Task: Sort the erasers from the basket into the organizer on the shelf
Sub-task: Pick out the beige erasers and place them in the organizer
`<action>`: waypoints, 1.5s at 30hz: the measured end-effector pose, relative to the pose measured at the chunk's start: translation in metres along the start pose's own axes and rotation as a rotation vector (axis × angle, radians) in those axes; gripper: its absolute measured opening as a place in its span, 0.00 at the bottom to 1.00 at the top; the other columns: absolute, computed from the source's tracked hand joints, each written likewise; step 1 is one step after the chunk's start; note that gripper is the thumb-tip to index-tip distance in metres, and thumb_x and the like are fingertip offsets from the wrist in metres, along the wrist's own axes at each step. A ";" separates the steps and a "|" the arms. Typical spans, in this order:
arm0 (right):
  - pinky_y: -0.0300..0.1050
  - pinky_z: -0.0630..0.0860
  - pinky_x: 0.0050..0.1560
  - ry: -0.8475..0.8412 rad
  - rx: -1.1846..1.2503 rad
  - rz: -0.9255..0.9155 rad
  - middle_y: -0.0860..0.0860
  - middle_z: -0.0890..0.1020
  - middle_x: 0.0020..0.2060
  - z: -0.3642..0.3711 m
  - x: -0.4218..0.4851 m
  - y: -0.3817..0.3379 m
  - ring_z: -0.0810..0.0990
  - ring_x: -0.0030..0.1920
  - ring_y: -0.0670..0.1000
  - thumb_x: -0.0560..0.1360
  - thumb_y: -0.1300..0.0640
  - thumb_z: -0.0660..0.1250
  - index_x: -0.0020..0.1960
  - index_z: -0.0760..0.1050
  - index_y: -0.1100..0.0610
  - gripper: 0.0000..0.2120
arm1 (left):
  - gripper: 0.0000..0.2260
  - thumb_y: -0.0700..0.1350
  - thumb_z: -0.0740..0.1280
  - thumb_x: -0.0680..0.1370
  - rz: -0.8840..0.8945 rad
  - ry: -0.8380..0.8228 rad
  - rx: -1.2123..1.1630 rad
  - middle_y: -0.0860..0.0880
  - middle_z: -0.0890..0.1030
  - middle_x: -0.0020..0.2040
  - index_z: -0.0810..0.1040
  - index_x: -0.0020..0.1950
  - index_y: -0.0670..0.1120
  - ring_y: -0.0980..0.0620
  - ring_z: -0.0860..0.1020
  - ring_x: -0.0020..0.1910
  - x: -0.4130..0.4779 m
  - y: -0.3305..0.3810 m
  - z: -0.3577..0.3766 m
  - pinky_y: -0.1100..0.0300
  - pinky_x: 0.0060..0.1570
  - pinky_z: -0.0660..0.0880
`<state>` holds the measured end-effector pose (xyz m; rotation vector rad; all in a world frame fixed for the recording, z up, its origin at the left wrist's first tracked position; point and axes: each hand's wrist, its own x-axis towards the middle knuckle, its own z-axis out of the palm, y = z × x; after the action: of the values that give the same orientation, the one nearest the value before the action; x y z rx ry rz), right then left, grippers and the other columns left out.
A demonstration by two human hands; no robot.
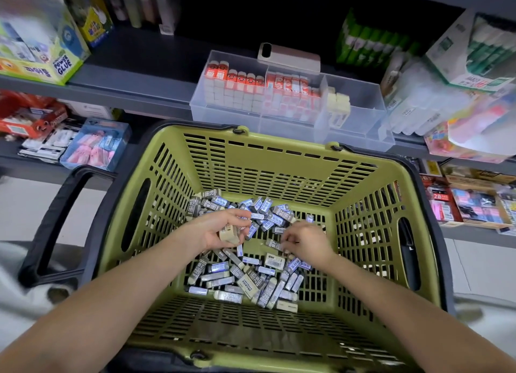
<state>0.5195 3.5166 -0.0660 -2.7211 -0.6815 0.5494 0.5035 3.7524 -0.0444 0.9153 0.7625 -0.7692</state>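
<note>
While both forearms reach into the green basket (pixel 279 160), the left hand (pixel 220 230) grips a beige eraser (pixel 227 235) in curled fingers. Right hand (pixel 307 243): fingertips curl onto a dark eraser (pixel 274 244) marked "2B"; pinched or only touched, cannot tell. Loose erasers (pixel 245 280) cover the basket floor, many reading "2B", others in blue-white sleeves. At 12 o'clock the clear organizer (pixel 360 138) on the shelf (pixel 134 93) holds red-sleeved and beige rows. At 10 o'clock a box (pixel 62 63) reads "POWER GLUE".
</note>
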 end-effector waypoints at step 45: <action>0.33 0.76 0.37 -0.432 0.824 0.228 0.50 0.83 0.38 -0.004 -0.030 -0.044 0.79 0.36 0.43 0.71 0.58 0.72 0.46 0.80 0.58 0.05 | 0.11 0.51 0.69 0.76 -0.038 -0.176 1.029 0.49 0.80 0.35 0.79 0.49 0.43 0.52 0.80 0.36 -0.014 -0.029 0.004 0.66 0.27 0.74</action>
<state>0.4796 3.5385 -0.0375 -1.9139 -0.1494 1.1824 0.4732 3.7407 -0.0426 1.7146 0.1804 -1.2896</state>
